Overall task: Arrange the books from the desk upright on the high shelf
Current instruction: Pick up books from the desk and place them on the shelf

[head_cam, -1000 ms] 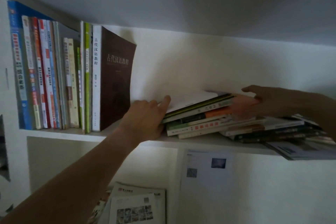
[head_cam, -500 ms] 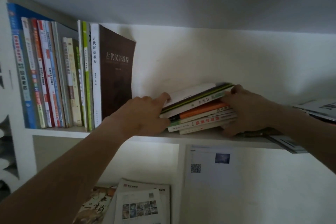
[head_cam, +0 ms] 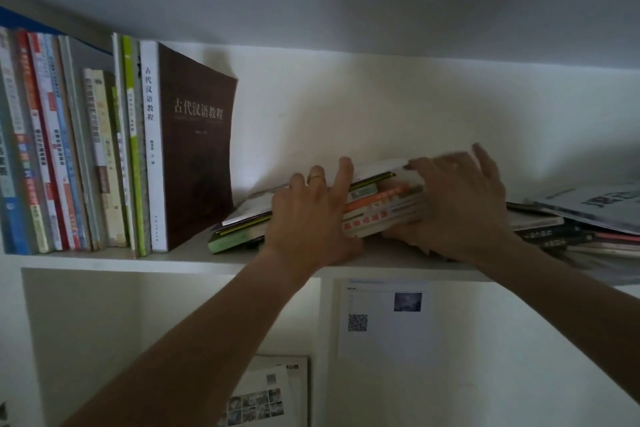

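A flat stack of books [head_cam: 381, 206] with orange, green and white spines lies on the high shelf [head_cam: 138, 262]. My left hand [head_cam: 311, 215] lies across its front, with the fingers reaching up over the top book and the thumb tucked under the bottom edge. My right hand [head_cam: 460, 204], blurred, grips the stack's right end with the thumb on top and the fingers spread. A few thin books [head_cam: 239, 222] stick out of the stack to the left. Upright books fill the shelf's left part and end at a brown book [head_cam: 197, 149].
Another flat pile of books and magazines [head_cam: 571, 229] lies on the shelf's right end and overhangs the edge. A sheet with a QR code [head_cam: 384, 319] hangs on the wall under the shelf. Magazines [head_cam: 266, 392] lie below. The ceiling is close above the shelf.
Both hands have slid the stack left, away from the right pile and towards the brown book. My right hand has moved from the far right to the stack's right end.
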Motion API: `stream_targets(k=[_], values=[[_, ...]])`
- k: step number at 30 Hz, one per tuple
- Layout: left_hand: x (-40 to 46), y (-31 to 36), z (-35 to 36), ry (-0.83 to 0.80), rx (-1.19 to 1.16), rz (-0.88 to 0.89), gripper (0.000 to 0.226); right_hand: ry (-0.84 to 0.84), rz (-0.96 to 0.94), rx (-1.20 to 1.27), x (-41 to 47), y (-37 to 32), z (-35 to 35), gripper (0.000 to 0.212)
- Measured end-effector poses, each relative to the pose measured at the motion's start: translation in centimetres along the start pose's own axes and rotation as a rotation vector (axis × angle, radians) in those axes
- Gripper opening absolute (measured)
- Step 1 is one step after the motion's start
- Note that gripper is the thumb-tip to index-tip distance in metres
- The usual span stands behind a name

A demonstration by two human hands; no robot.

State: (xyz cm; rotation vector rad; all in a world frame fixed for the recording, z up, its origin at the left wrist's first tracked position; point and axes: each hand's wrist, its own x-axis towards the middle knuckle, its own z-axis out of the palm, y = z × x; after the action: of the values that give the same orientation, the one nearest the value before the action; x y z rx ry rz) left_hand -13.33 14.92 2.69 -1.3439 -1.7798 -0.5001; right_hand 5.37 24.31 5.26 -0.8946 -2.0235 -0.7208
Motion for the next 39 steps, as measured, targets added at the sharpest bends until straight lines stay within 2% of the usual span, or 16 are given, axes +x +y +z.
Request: stream_targets(k=[2, 3, 5, 7, 9, 11, 12, 15, 18, 21, 25, 28, 30, 33, 36, 39], values=[[0.5, -1.2, -0.1, 0.109, -0.014, -0.020, 0.089, 0.225, 0.157, 0.092, 0.0, -0.3, 0.7, 0.127], [0.8, -1.8, -0.4, 0.148, -0.041, -0.050, 0.083, 0.262, 0.264, 0.167, 0.3, -0.8, 0.8, 0.138], [1.5, -3.0, -0.8, 0.180, -0.105, -0.122, 0.080, 0.228, 0.456, 0.373, 1.2, -2.5, 0.3, 0.155], [2.1, -4.2, -1.4, 0.218, -0.135, -0.198, 0.078, 0.053, 0.614, 0.646, 2.8, -4.3, 0.0, 0.157], [2.2, -5.3, -2.0, 0.281, -0.166, -0.278, 0.076, -0.153, 0.703, 1.075, 5.0, -6.1, -0.1, 0.133], [1.9, -6.1, -2.4, 0.326, -0.196, -0.328, 0.078, -0.334, 0.718, 1.527, 7.2, -8.2, 0.4, 0.083], [1.7, -6.3, -2.5, 0.345, -0.202, -0.336, 0.080, -0.377, 0.679, 1.610, 8.1, -9.2, 0.6, 0.069], [1.3, -7.4, -2.8, 0.375, -0.223, -0.394, 0.080, -0.382, 0.469, 1.657, 9.8, -11.8, 1.0, 0.061], [1.2, -8.5, -3.2, 0.493, -0.238, -0.483, 0.080, -0.363, 0.280, 1.621, 10.8, -14.3, 0.8, 0.067], [0.7, -9.1, -3.4, 0.536, -0.223, -0.562, 0.092, -0.356, 0.136, 1.587, 11.6, -16.7, 1.3, 0.056], [-0.5, -10.7, -3.5, 0.486, -0.252, -0.579, 0.105, -0.479, 0.077, 1.442, 11.2, -19.3, 2.4, 0.091], [-1.8, -11.0, -3.6, 0.395, -0.343, -0.514, 0.126, -0.579, 0.054, 1.340, 10.8, -20.2, 3.1, 0.094], [-2.7, -10.7, -3.5, 0.358, -0.379, -0.482, 0.134, -0.514, 0.015, 1.296, 10.4, -20.4, 3.3, 0.104], [-4.5, -10.1, -3.4, 0.342, -0.351, -0.487, 0.124, -0.391, -0.048, 1.307, 9.1, -20.8, 4.0, 0.119], [-6.3, -10.1, -3.3, 0.383, -0.138, -0.448, 0.109, -0.254, -0.032, 1.293, 7.0, -21.6, 4.0, 0.126], [-6.4, -12.1, -2.8, 0.327, -0.032, -0.340, 0.114, -0.166, -0.003, 1.228, 6.7, -22.4, 4.5, 0.140]])
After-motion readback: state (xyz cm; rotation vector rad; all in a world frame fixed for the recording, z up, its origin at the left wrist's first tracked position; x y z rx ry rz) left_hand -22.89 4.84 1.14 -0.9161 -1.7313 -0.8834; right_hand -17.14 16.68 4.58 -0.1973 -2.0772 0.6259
